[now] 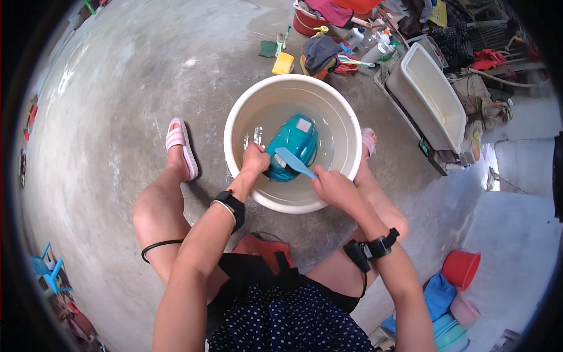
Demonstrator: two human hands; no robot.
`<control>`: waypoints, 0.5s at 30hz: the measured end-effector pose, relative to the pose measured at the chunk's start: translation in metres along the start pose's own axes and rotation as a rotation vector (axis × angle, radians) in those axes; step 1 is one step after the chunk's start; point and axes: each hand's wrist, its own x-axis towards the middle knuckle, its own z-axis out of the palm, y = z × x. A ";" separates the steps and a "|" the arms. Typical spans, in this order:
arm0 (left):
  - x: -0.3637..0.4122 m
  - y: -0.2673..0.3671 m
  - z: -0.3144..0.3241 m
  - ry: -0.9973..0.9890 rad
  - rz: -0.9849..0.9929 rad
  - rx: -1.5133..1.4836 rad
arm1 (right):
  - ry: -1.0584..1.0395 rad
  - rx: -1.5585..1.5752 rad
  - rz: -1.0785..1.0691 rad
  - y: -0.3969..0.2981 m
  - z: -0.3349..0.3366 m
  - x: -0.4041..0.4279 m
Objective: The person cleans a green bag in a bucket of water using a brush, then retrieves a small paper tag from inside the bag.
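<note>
A large cream plastic basin (237, 110) holding water stands on the floor between my feet. A glossy teal plastic item (290, 136), rounded and bearing a pale label, lies in it; its exact kind is unclear. My left hand (256, 159) is closed at the near left edge of this item and appears to grip it, though the fingertips are hidden. In my right hand (332, 185) is the handle of a light blue brush (294, 162); its white bristles rest against the near part of the teal item.
Beyond the basin lie a yellow sponge (283, 63), a green scouring pad (268, 49), and a grey cloth (322, 53) near several bottles. At right stands a tilted rectangular white tub (433, 94). A red bucket (460, 269) is at lower right.
</note>
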 end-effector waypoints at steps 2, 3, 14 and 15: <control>-0.005 0.009 0.004 -0.006 -0.048 -0.097 | 0.004 -0.174 0.029 0.017 -0.006 0.013; -0.005 0.008 0.002 -0.001 -0.049 -0.089 | 0.005 -0.165 0.025 0.016 -0.011 0.018; -0.020 0.010 -0.016 -0.015 0.115 -0.014 | 0.259 -0.317 0.043 0.043 -0.013 0.058; -0.024 0.012 -0.016 -0.022 0.116 0.003 | 0.272 -0.286 0.010 0.046 -0.016 0.057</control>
